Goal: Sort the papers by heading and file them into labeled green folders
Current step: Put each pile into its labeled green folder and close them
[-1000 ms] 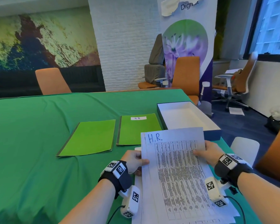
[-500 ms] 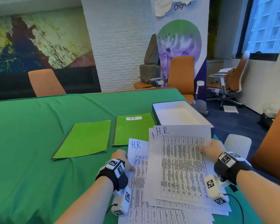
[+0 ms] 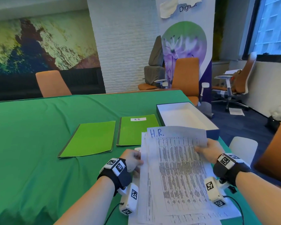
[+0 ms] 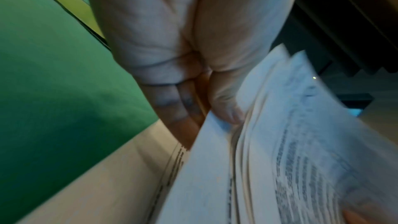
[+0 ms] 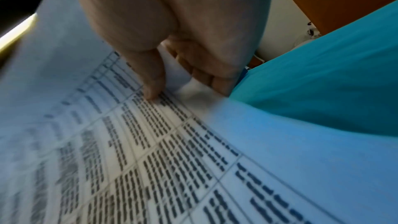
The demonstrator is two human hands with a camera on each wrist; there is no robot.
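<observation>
A stack of printed papers [image 3: 177, 172] headed "H.R." in blue ink is raised off the green table in front of me. My left hand [image 3: 133, 159] pinches the stack's left edge, thumb on top [image 4: 226, 111]. My right hand [image 3: 208, 150] grips its right edge, thumb pressed on the printed table [image 5: 150, 89] and fingers curled underneath. More sheets [image 3: 169, 220] lie flat beneath. Two green folders lie closed beyond: an unlabeled folder [image 3: 89, 138] on the left and a folder labeled "H.R." [image 3: 135, 132] on the right.
An open dark box with a white inside [image 3: 182, 116] stands at the table's right, behind the papers. The green tablecloth [image 3: 31, 135] stretches far left. Orange chairs [image 3: 52, 83] ring the table, and one chair back [image 3: 276, 146] is close on my right.
The fanned sheets have been drawn back together into one raised stack. My left hand moved from pressing the lower sheets to pinching the stack's left edge.
</observation>
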